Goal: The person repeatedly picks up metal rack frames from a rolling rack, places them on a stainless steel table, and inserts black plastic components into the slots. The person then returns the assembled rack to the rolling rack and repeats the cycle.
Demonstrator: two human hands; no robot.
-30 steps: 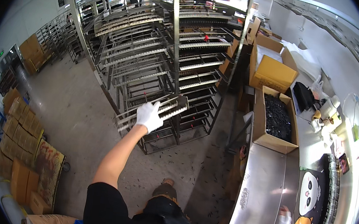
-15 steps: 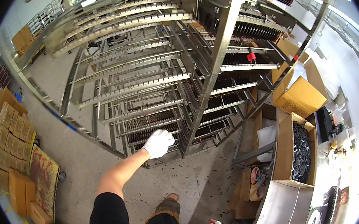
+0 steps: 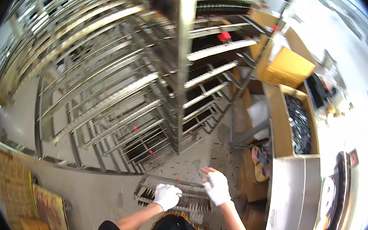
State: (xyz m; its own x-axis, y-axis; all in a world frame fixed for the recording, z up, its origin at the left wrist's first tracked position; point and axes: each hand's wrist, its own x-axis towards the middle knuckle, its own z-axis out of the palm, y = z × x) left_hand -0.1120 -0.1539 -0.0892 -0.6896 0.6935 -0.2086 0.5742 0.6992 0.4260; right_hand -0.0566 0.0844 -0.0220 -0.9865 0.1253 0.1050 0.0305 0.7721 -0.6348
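Note:
My left hand (image 3: 167,197), in a white glove, is closed on the edge of a metal rack frame (image 3: 145,192) low in front of my body. Rows of thin dark pieces (image 3: 197,205) hang from this frame; they are too blurred to name. My right hand (image 3: 216,188), in a white glove with bare fingertips, is beside the frame's right end, fingers apart. Whether it touches the frame I cannot tell. Behind stands a tall metal shelving stand (image 3: 180,69) with several tiers of notched bars, some loaded with dark pieces at the right and bottom.
An open carton (image 3: 277,120) of black parts stands on a steel table (image 3: 287,202) at right. Another open carton (image 3: 287,72) is behind it. Stacked boxes (image 3: 9,177) and a low board (image 3: 51,206) are at left. Small dark bits (image 3: 192,163) litter the floor.
My left hand has come back from the stand's lower tiers toward my body and now grips a rack frame. My right hand has risen to the frame's right end. The view has shifted.

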